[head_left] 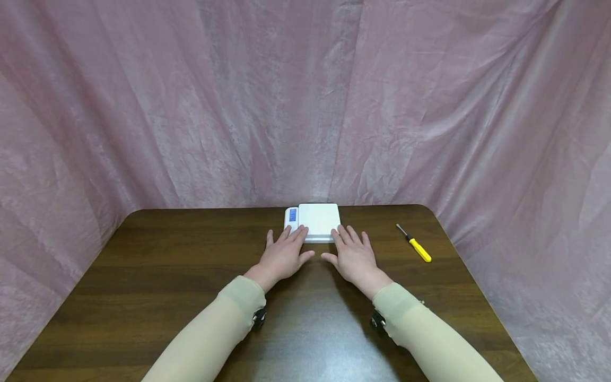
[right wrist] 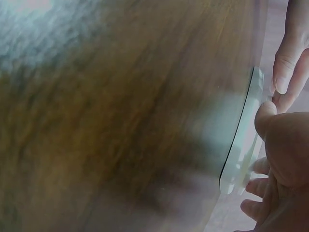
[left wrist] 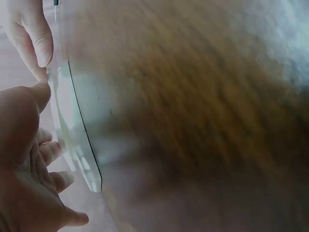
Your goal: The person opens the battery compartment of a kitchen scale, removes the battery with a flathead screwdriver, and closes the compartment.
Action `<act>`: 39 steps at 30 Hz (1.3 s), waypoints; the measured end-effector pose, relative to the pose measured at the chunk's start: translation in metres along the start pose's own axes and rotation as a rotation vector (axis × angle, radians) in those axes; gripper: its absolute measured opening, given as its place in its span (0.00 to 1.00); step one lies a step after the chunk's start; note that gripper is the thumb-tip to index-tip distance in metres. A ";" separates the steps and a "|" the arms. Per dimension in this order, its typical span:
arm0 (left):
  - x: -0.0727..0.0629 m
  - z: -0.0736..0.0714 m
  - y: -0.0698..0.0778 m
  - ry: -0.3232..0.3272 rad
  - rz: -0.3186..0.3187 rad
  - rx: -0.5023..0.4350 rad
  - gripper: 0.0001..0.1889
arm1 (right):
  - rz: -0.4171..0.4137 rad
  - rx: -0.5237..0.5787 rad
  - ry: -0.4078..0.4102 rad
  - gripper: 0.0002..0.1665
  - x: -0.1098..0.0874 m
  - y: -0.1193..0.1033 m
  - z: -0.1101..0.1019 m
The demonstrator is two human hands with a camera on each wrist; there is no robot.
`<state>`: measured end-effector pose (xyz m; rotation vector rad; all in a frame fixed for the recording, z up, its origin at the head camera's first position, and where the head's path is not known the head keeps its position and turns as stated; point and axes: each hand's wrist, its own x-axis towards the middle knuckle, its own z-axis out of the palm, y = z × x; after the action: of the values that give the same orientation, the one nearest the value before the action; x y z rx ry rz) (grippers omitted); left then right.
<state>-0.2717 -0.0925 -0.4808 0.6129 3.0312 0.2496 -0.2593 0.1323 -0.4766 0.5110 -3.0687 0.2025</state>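
A white digital scale (head_left: 319, 218) with a small blue display (head_left: 293, 215) on its left lies at the far edge of the table. My left hand (head_left: 282, 257) reaches its near left corner, fingers straight and spread, fingertips over the edge. At the near right corner my right hand (head_left: 354, 259) does the same, with the thumbs of both hands pointing toward each other. Both wrist views show the side of the scale (left wrist: 79, 130) lying flat on the tabletop, with the fingers of each hand (right wrist: 289, 164) extended at it.
A screwdriver (head_left: 414, 244) with a yellow handle lies on the right side of the dark wooden table (head_left: 167, 281). Pink curtains (head_left: 267, 106) hang right behind the table's far edge and along both sides.
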 end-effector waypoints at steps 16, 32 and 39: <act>-0.001 -0.002 0.002 0.006 0.012 0.001 0.41 | -0.016 -0.009 0.009 0.47 0.000 0.006 0.000; -0.009 -0.003 0.006 -0.015 0.039 0.021 0.41 | -0.053 -0.026 0.016 0.47 -0.007 0.013 0.000; -0.015 -0.005 0.011 -0.024 0.070 0.022 0.41 | -0.053 -0.030 0.012 0.48 -0.012 0.018 -0.002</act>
<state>-0.2535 -0.0888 -0.4739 0.7188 2.9970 0.2096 -0.2538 0.1530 -0.4778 0.5864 -3.0378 0.1580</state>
